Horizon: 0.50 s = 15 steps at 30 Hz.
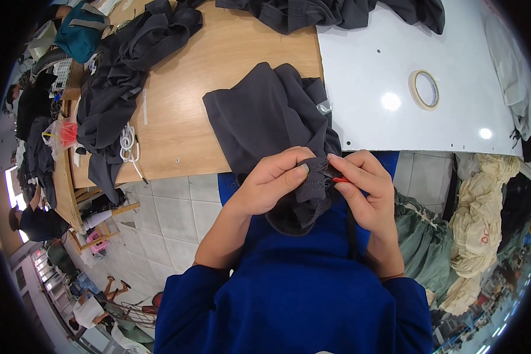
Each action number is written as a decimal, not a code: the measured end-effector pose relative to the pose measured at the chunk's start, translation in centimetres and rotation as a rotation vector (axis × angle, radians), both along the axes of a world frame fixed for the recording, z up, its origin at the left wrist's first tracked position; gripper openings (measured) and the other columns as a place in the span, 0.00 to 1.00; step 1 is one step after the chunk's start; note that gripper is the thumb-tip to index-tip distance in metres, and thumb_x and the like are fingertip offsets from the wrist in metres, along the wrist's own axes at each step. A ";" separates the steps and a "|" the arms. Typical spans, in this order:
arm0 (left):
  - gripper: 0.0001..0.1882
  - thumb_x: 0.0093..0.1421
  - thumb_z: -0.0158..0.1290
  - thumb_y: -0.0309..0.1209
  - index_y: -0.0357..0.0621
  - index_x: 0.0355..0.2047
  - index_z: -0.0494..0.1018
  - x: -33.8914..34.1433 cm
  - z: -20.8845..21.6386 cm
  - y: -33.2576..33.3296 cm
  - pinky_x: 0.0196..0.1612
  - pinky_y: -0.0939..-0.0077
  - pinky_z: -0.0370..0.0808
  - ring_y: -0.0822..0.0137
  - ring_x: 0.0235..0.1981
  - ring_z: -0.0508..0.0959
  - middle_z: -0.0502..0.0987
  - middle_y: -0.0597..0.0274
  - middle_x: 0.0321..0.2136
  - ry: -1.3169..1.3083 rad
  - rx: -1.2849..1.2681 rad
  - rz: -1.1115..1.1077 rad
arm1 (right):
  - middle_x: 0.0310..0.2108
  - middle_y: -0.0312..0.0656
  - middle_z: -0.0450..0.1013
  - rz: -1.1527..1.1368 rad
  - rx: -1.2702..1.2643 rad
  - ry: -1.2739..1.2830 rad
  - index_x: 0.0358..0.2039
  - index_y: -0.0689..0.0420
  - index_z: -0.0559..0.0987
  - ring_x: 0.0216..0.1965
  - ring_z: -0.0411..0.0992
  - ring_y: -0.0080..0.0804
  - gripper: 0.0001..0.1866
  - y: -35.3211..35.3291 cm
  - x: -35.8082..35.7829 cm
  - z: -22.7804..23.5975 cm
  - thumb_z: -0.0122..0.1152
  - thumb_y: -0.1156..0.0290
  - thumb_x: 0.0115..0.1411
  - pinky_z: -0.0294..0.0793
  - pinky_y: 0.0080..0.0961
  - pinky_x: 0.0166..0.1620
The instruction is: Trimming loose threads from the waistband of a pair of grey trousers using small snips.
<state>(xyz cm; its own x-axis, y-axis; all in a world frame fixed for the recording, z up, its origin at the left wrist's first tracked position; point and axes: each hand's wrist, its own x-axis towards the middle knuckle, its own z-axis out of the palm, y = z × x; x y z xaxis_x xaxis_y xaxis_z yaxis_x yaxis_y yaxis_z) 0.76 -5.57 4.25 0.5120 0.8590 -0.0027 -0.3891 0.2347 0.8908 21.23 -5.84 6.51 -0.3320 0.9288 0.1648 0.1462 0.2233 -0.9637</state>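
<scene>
A dark grey garment [265,112] lies over the table's front edge, its gathered, stitched waistband-like end hanging towards me. My left hand [275,182] pinches this stitched edge between thumb and fingers. Close beside it, my right hand [363,187] is closed on a small red tool [340,179]. Only a short red piece of the tool shows between thumb and forefinger, so its exact kind is hidden. The right fingertips are at the stitching, where loose threads stick out. A small pale label or clear tag [324,107] sits on the garment's right side.
On the white board [366,71] at right lies a roll of tape [424,89]. More dark grey garments [115,76] are heaped on the wooden table [183,71] at left, near a coiled white cord [128,144]. Cream and green cloth bundles [477,218] stand at lower right. People work far left.
</scene>
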 end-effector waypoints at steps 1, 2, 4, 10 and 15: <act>0.12 0.66 0.42 0.30 0.33 0.41 0.70 0.0 -0.1 0.0 0.44 0.82 0.66 0.75 0.39 0.69 0.70 0.63 0.39 -0.029 -0.025 -0.006 | 0.29 0.38 0.68 -0.001 0.003 0.005 0.47 0.59 0.78 0.28 0.65 0.24 0.21 0.0 0.0 0.0 0.62 0.80 0.49 0.64 0.17 0.30; 0.12 0.66 0.42 0.30 0.33 0.41 0.70 0.0 0.0 0.0 0.44 0.82 0.66 0.75 0.39 0.69 0.70 0.63 0.39 -0.029 -0.026 -0.005 | 0.29 0.38 0.68 0.000 0.002 0.005 0.47 0.59 0.78 0.28 0.65 0.24 0.21 0.0 -0.1 0.0 0.62 0.80 0.49 0.64 0.17 0.30; 0.12 0.66 0.41 0.29 0.33 0.42 0.69 0.1 0.0 0.0 0.44 0.83 0.66 0.76 0.39 0.69 0.71 0.63 0.39 -0.029 -0.024 0.000 | 0.29 0.37 0.68 -0.014 -0.008 0.007 0.47 0.59 0.78 0.28 0.65 0.24 0.21 0.0 -0.2 0.3 0.62 0.80 0.49 0.64 0.16 0.31; 0.13 0.67 0.41 0.31 0.34 0.43 0.68 0.4 0.1 -0.1 0.42 0.85 0.66 0.78 0.37 0.69 0.71 0.66 0.37 -0.099 -0.061 0.003 | 0.30 0.37 0.69 -0.033 -0.016 0.050 0.46 0.59 0.78 0.28 0.65 0.23 0.21 -0.3 -0.4 0.0 0.63 0.81 0.49 0.64 0.15 0.31; 0.13 0.67 0.40 0.31 0.35 0.43 0.69 0.5 0.2 -0.3 0.42 0.85 0.66 0.78 0.37 0.69 0.71 0.67 0.36 -0.095 -0.101 0.020 | 0.30 0.37 0.69 -0.058 -0.027 0.107 0.45 0.59 0.78 0.28 0.66 0.22 0.21 -0.6 -0.9 -0.8 0.64 0.81 0.48 0.64 0.15 0.30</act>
